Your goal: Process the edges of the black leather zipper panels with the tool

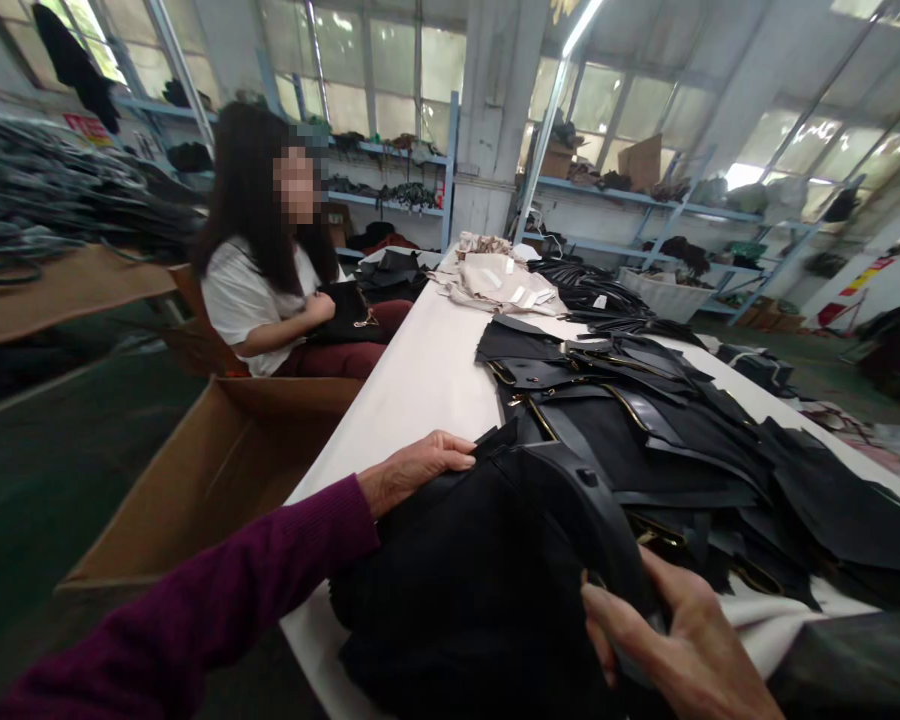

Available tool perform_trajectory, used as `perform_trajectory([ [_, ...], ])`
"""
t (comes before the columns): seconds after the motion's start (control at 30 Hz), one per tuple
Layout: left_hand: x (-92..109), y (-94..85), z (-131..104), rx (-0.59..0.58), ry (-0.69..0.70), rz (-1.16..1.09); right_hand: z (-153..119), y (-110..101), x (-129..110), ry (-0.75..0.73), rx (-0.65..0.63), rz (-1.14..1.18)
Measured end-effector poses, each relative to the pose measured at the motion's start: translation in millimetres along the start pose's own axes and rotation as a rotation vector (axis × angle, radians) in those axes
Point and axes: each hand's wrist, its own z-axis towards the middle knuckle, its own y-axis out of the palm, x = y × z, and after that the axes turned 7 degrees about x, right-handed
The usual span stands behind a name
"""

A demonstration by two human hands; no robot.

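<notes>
A black fabric bag piece point(480, 570) with a smooth, curved leather-like band point(570, 480) lies over the near end of the white table point(450, 375). At its upper left edge, my left hand point(420, 468) is closed, thumb and fingers pinching the fabric. Lower right, my right hand point(667, 620) grips the curved band, thumb on the near side and some fingers hidden behind it. Just beyond both hands is a spread pile of black panels point(690, 460), several with gold-coloured zippers.
A cardboard box point(157, 500) stands open against the table's left side. Beyond it sits a person point(262, 270) holding a black piece. Beige pieces point(502, 285) and black straps point(592, 295) lie farther up the table. Loaded blue shelves point(615, 195) line the wall.
</notes>
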Motion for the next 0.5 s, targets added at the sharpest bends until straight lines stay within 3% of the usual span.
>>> perform_trajectory([
  [0.13,-5.0,10.9,-6.6,-0.036,0.015,0.002,3.8,16.3,-6.9,-0.011,-0.068,0.022],
  [0.27,1.2,15.4,-14.3,-0.018,0.034,0.063,8.5,13.9,-12.4,-0.038,-0.011,0.033],
  [0.37,30.6,6.7,-15.3,0.054,0.106,0.209,1.3,-3.0,-7.6,-0.012,0.078,0.01],
  [0.5,102.5,-1.6,-18.3,0.186,0.397,0.592,-23.4,-26.6,9.7,0.118,0.149,-0.057],
])
